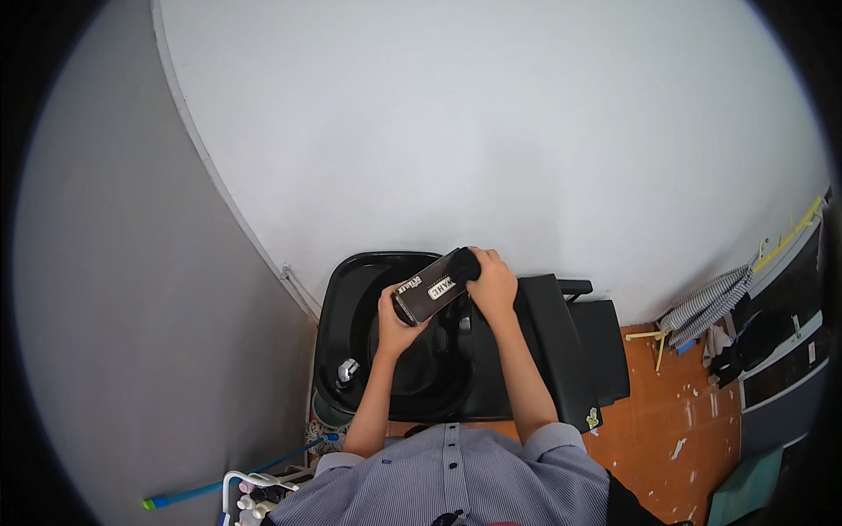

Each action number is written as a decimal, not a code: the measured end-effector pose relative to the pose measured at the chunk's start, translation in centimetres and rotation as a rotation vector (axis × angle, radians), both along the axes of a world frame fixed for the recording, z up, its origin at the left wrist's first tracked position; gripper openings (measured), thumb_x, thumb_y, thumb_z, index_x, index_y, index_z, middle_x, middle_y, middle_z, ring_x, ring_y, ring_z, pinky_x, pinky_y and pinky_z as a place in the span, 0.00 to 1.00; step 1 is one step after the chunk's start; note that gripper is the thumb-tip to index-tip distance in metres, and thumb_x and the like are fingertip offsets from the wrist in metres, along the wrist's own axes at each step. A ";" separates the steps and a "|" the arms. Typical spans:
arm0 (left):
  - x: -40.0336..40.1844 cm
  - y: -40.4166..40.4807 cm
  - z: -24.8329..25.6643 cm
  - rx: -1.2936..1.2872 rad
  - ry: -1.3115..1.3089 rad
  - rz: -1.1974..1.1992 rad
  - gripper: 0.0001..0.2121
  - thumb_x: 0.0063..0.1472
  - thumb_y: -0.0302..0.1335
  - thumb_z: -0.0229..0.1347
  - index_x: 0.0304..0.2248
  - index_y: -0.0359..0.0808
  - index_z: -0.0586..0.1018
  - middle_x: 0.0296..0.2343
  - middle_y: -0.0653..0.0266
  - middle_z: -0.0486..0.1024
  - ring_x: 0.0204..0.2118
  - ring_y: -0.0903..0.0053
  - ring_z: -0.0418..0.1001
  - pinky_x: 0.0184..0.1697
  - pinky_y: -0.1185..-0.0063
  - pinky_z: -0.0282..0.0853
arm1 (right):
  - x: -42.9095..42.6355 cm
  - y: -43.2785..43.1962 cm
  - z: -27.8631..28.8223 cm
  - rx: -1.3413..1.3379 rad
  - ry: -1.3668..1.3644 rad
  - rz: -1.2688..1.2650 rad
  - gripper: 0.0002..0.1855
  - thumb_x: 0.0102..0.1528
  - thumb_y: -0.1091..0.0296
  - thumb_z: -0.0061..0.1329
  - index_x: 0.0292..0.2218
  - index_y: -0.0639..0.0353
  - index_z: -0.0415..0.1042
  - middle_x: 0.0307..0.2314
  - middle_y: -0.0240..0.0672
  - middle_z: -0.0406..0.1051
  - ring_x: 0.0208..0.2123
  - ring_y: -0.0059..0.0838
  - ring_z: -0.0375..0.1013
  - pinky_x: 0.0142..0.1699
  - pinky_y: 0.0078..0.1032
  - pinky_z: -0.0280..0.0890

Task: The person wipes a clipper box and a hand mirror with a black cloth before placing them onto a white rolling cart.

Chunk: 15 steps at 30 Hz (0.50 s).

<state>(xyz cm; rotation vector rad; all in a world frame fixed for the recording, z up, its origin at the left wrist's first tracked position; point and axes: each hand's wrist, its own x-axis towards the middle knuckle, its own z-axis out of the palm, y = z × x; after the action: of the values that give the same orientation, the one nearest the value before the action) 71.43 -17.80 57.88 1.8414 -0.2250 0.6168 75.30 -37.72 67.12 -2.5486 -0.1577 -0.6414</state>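
Note:
My left hand (396,332) grips the lower left end of a dark Wahl Detailer box (421,299), which is tilted up to the right. In my right hand (493,283) is a dark black object (466,265), held against the box's upper right end. Whether it is a brush or a bunched cloth I cannot tell. Both hands are above a black shampoo basin (421,388). A chrome tap fitting (347,372) stands at the basin's lower left.
A black padded salon chair (556,342) adjoins the basin on the right. At lower left are a mop with a blue handle (204,493) and a white-framed trolley (227,490) of bottles. A striped cloth (710,306) hangs from a yellow stand (658,336). White scraps dot the orange floor (648,437).

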 end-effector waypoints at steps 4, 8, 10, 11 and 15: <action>0.3 -0.5 0.2 0.108 -0.029 0.051 0.37 0.38 0.27 0.69 0.49 0.34 0.64 0.43 0.56 0.67 0.50 0.64 0.65 0.54 0.69 0.61 | -2.9 3.7 0.7 -0.102 -0.031 0.156 0.34 0.33 0.72 0.62 0.46 0.51 0.70 0.38 0.36 0.69 0.37 0.39 0.73 0.39 0.35 0.70; 0.6 -0.6 -0.8 0.004 -0.076 0.025 0.35 0.36 0.24 0.66 0.49 0.37 0.67 0.43 0.56 0.68 0.48 0.58 0.64 0.54 0.67 0.59 | -5.8 6.5 0.5 -0.078 -0.110 0.416 0.34 0.31 0.71 0.62 0.45 0.50 0.71 0.37 0.32 0.68 0.37 0.37 0.73 0.37 0.32 0.71; 0.4 -0.8 -0.8 -0.033 -0.053 0.036 0.36 0.36 0.24 0.67 0.49 0.37 0.67 0.43 0.56 0.68 0.48 0.57 0.64 0.53 0.67 0.59 | -4.8 6.0 -0.1 -0.057 -0.059 0.372 0.32 0.32 0.74 0.60 0.44 0.48 0.73 0.37 0.32 0.69 0.37 0.37 0.73 0.38 0.32 0.71; 0.5 -0.9 -0.3 0.049 0.019 0.049 0.36 0.36 0.25 0.68 0.48 0.36 0.67 0.43 0.56 0.68 0.48 0.57 0.64 0.53 0.67 0.60 | -3.7 5.1 0.0 -0.047 -0.010 0.324 0.32 0.33 0.75 0.58 0.44 0.47 0.73 0.38 0.31 0.70 0.38 0.38 0.73 0.38 0.33 0.71; 0.1 -0.8 -0.1 0.102 0.037 0.049 0.38 0.36 0.30 0.71 0.48 0.34 0.64 0.43 0.53 0.66 0.49 0.59 0.65 0.53 0.67 0.61 | 0.8 1.1 -0.7 -0.050 0.045 -0.029 0.29 0.36 0.74 0.59 0.43 0.47 0.73 0.36 0.35 0.69 0.37 0.41 0.73 0.38 0.37 0.70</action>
<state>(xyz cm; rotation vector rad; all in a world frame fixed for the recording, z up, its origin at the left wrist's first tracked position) 71.52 -18.64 57.77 1.9602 -0.1898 0.6142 76.13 -36.58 66.41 -2.6157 -0.1235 -0.5980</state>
